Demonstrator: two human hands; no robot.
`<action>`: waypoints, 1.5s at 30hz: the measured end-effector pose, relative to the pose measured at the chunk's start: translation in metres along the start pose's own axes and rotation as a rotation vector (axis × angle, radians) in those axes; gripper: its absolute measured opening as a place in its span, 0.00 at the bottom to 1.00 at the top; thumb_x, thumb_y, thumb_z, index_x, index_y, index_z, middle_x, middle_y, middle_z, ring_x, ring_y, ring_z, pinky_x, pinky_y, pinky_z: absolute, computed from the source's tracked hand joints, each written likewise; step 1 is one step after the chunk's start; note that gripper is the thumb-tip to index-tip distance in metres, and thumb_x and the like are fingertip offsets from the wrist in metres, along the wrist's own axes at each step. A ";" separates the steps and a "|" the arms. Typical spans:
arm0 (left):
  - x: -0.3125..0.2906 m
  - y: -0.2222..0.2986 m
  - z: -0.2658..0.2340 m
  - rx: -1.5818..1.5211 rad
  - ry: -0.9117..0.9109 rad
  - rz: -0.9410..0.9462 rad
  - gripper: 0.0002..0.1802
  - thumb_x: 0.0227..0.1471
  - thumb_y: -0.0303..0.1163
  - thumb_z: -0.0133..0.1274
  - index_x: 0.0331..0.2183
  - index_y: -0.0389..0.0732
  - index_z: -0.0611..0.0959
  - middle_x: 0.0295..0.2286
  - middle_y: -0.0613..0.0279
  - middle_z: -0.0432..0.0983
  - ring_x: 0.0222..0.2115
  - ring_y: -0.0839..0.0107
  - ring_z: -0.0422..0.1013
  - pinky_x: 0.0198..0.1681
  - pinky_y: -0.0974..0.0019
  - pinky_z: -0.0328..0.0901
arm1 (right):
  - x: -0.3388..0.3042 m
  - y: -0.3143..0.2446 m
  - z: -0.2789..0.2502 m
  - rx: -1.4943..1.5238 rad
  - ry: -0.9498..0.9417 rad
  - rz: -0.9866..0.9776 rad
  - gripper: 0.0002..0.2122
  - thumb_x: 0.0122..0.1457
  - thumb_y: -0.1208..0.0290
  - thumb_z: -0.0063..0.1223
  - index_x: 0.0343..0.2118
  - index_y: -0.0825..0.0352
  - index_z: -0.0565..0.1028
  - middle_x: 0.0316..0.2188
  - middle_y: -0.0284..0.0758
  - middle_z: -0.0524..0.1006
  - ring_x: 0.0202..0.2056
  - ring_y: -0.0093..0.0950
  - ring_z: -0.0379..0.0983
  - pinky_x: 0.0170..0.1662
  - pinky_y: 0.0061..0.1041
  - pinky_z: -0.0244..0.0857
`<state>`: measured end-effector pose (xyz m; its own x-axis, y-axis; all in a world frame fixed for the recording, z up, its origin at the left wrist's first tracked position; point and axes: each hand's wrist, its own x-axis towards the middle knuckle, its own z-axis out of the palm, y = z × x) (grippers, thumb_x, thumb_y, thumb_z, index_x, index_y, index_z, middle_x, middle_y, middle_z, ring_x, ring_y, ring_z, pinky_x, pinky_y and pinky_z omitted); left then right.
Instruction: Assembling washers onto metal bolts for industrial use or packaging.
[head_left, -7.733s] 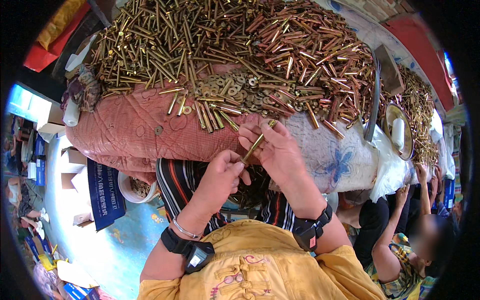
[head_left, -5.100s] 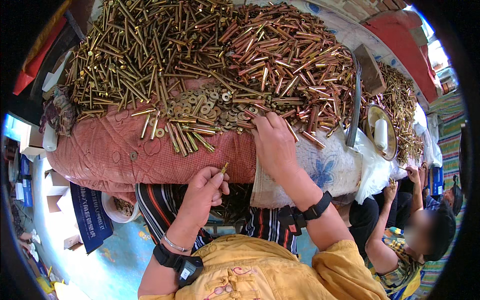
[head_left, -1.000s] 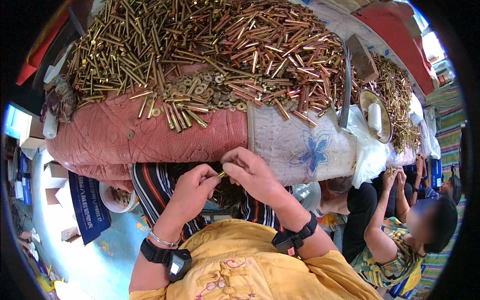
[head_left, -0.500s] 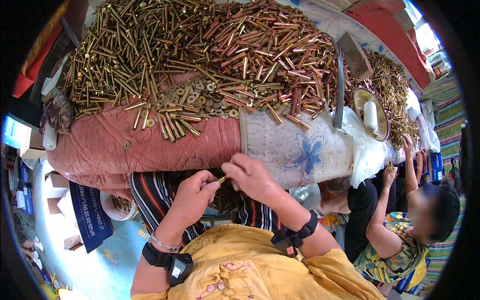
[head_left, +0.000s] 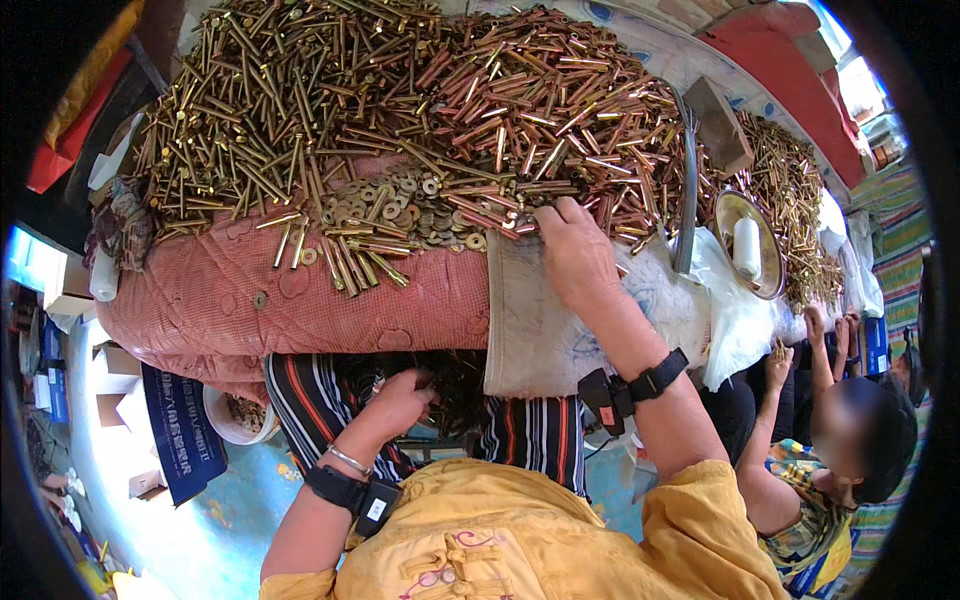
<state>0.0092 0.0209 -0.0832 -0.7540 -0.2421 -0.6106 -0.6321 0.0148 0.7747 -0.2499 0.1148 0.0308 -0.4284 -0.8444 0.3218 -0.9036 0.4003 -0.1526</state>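
Observation:
My right hand (head_left: pixel 580 255) reaches forward to the near edge of a heap of copper-coloured metal tubes (head_left: pixel 560 100). Its fingers are bent together at the tubes; whatever is between the fingertips is hidden. Low between my knees, my left hand (head_left: pixel 398 402) hangs over a dark heap of metal pieces (head_left: pixel 455 385), its fingers mostly turned out of sight. Brass-coloured bolts (head_left: pixel 270 110) lie piled at the left. Flat round washers (head_left: pixel 415 200) are scattered between the two heaps, on a pink quilted cover (head_left: pixel 390 300).
A grey cloth flap (head_left: pixel 515 340) hangs over the front edge. Further right are a metal bowl with a white roll (head_left: pixel 746 250), a wooden block (head_left: pixel 718 125) and a plastic bag (head_left: pixel 735 330). A co-worker (head_left: pixel 800 460) sits at the right. A white bucket (head_left: pixel 238 415) stands lower left.
My hands were together over my lap around a small brass-coloured piece. Since then the right has moved forward to the tubes and the left has dropped lower. The cloth flap's front edge now hangs down.

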 end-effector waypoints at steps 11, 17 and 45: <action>0.031 -0.035 0.023 -0.113 0.165 0.066 0.25 0.46 0.29 0.51 0.48 0.32 0.70 0.40 0.46 0.72 0.41 0.58 0.69 0.45 0.65 0.62 | 0.027 -0.023 -0.004 0.293 0.074 0.118 0.07 0.50 0.75 0.49 0.33 0.67 0.69 0.30 0.43 0.71 0.32 0.46 0.69 0.36 0.40 0.64; 0.027 -0.035 0.024 -0.121 0.157 0.127 0.23 0.47 0.28 0.50 0.46 0.30 0.71 0.42 0.50 0.72 0.43 0.61 0.67 0.49 0.65 0.59 | 0.034 -0.016 0.008 0.435 0.061 0.079 0.09 0.48 0.80 0.46 0.34 0.67 0.71 0.30 0.45 0.72 0.33 0.47 0.69 0.35 0.40 0.63; -0.038 0.086 -0.150 0.316 1.188 0.533 0.10 0.46 0.20 0.47 0.34 0.36 0.74 0.27 0.52 0.73 0.29 0.58 0.71 0.34 0.63 0.65 | 0.009 -0.021 0.034 0.220 0.182 0.040 0.08 0.47 0.82 0.46 0.33 0.69 0.67 0.30 0.46 0.69 0.33 0.48 0.67 0.35 0.40 0.63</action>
<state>0.0101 -0.1136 0.0314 -0.4106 -0.8247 0.3890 -0.4471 0.5539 0.7024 -0.2353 0.0866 0.0050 -0.4750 -0.7437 0.4704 -0.8726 0.3288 -0.3613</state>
